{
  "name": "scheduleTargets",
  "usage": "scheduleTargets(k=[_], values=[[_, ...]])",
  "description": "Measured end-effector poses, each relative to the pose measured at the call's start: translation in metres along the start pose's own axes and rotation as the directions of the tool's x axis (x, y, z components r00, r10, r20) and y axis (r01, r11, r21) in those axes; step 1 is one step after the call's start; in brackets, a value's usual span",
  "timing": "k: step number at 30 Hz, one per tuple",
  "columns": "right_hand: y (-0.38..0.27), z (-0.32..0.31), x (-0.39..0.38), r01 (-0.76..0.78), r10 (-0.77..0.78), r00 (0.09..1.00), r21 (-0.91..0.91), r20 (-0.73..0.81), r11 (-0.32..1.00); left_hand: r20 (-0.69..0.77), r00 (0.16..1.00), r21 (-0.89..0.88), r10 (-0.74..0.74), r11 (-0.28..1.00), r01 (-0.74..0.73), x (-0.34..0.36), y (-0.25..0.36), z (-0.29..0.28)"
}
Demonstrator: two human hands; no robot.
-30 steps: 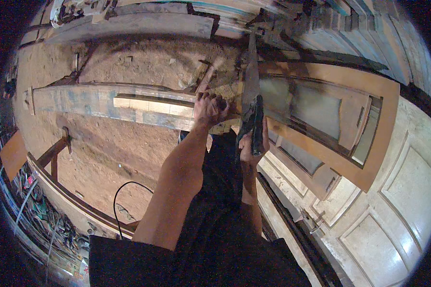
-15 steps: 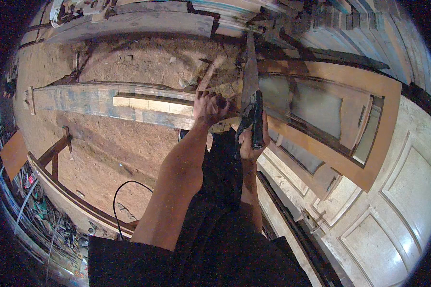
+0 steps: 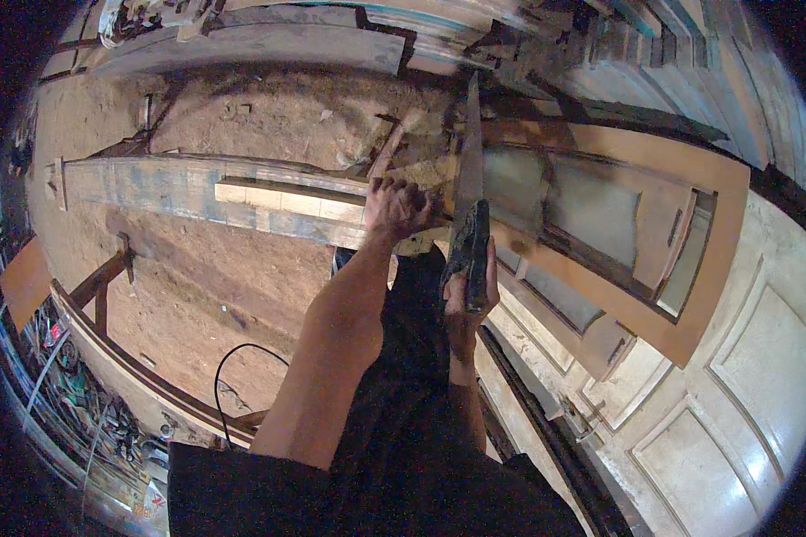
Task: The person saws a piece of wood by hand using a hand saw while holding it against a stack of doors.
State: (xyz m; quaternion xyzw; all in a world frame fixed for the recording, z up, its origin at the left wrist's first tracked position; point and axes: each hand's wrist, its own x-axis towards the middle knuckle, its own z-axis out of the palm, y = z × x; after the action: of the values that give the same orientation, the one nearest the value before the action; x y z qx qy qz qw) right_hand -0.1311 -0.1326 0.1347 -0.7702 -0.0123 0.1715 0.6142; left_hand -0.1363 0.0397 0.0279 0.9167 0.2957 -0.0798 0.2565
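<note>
My left hand point(image 3: 396, 208) is closed over the right end of a pale wooden strip point(image 3: 287, 199), pressing it onto a long weathered plank point(image 3: 134, 188). Several thin cross marks show on the strip's face. In my right hand point(image 3: 467, 291) is a handsaw point(image 3: 471, 161) with a dark handle, its blade pointing away from me. The blade stands just right of my left hand, by the plank's right end. Whether its teeth touch the wood, I cannot tell.
At the right lean a brown framed panel point(image 3: 721, 233) and a white panelled door point(image 3: 757, 331). Stacked boards point(image 3: 681, 72) stand at the far right. A black cable point(image 3: 219, 385) loops over the dirt floor point(image 3: 206, 277). Tangled scrap point(image 3: 81, 403) lies at the lower left.
The handsaw and my right hand have drawn back toward me, while my left hand stays on the wooden strip.
</note>
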Motion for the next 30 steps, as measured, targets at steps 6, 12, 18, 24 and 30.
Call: scheduleTargets(k=[6,12,18,24,30], values=[[-0.008,-0.002,0.009,-0.021,0.022,0.999,-0.027,0.03,0.999,0.031,1.0,-0.01,0.004,1.0,-0.004,0.0,-0.002,-0.005],[-0.03,-0.003,0.001,-0.078,0.078,0.997,-0.053,-0.003,0.996,-0.016,0.999,-0.034,0.051,0.998,-0.052,0.005,-0.004,0.009],[-0.045,-0.003,-0.007,-0.11,0.112,0.993,-0.073,0.026,0.991,0.043,0.999,-0.062,0.001,0.998,0.002,0.004,-0.006,0.002],[-0.044,-0.006,-0.014,-0.179,0.184,0.982,-0.11,0.042,0.978,0.088,0.996,-0.017,0.011,1.0,-0.009,0.005,-0.008,0.006],[-0.064,0.003,0.003,-0.073,0.08,0.995,-0.125,0.053,0.989,0.118,0.993,-0.042,-0.015,0.999,0.02,0.007,0.001,-0.002]])
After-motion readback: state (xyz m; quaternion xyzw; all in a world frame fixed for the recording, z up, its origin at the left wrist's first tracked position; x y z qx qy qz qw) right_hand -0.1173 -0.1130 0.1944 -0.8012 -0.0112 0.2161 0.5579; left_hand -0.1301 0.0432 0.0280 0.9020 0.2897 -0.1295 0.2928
